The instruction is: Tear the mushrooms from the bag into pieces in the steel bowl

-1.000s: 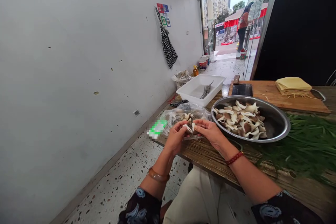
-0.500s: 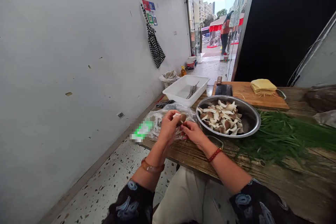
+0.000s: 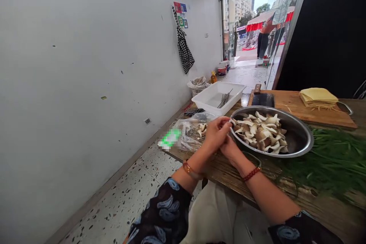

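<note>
My left hand (image 3: pixel 215 133) is closed in a pinch at the left rim of a steel bowl (image 3: pixel 307 143). What looks like a pale bit of oyster mushroom (image 3: pixel 233 122) shows at its fingertips, the rest covered by the fingers. My right hand (image 3: pixel 231 149) is pressed up against the left one from below, and its fingers are hidden behind it. Torn oyster mushroom pieces (image 3: pixel 261 131) are heaped in the bowl. Left of my hands, more mushrooms (image 3: pixel 201 129) lie in a clear plastic bag (image 3: pixel 188 137).
Behind the bag stands a white plastic tub (image 3: pixel 203 105) holding thin metal sticks. A cutting board (image 3: pixel 288 99) carries a cleaver (image 3: pixel 261 100) and a stack of yellow sheets (image 3: pixel 318 97). Green leafy stalks (image 3: pixel 334 160) lie right of the bowl. A person (image 3: pixel 264 36) is outside the doorway.
My hands have come from above the bag to the bowl's left rim and closed together. The brown-capped mushroom that showed in my fingers is now mostly hidden. The view has turned slightly left.
</note>
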`<state>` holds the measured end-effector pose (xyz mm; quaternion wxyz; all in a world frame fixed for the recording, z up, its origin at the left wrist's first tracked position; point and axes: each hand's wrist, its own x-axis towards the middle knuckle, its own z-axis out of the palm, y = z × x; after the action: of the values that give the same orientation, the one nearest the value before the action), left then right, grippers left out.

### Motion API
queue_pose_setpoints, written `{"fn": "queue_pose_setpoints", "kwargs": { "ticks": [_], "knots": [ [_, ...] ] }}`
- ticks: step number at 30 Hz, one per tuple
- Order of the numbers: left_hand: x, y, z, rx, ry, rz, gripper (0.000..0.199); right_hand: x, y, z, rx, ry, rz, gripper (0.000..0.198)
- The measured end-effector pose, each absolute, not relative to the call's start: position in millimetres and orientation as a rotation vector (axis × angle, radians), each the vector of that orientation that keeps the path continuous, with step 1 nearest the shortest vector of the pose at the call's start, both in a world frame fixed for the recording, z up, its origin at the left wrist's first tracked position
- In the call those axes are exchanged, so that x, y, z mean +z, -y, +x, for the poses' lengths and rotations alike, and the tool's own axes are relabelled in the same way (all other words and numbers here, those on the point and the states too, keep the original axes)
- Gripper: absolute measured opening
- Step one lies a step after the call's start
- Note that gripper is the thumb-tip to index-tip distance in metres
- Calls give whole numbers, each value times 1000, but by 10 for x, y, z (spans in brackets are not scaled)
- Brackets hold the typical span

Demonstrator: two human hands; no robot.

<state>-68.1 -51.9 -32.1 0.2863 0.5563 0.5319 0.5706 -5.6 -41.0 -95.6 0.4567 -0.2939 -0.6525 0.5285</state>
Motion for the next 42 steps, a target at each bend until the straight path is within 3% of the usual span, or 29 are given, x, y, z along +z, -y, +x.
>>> {"fn": "queue_pose_setpoints", "kwargs": {
  "ticks": [8, 16, 20, 29, 35, 42],
  "knots": [
    [-650, 523, -1715, 1200, -2136, 1648, 21, -914, 389, -66, 1633, 1378, -820, 24],
    [-759, 271, -1716, 1216, -2221, 1649, 19, -823, 413, -25, 1685, 1343, -841, 25],
    [-749, 242, -1809, 1323, -2189, 1515, 11, -776, 435, -12, 1701, 1344, -841, 22],
    [-624, 670, -1795, 1561, -1928, 1131, 22, -800, 428, -15, 1701, 1310, -819, 21],
    [-616, 1045, -1458, 1628, -1290, 734, 27, -831, 409, -17, 1698, 1275, -815, 35],
    [-691, 1242, -1254, 1545, -1221, 733, 23, -729, 481, 70, 1715, 1324, -706, 39]
  ]
}}
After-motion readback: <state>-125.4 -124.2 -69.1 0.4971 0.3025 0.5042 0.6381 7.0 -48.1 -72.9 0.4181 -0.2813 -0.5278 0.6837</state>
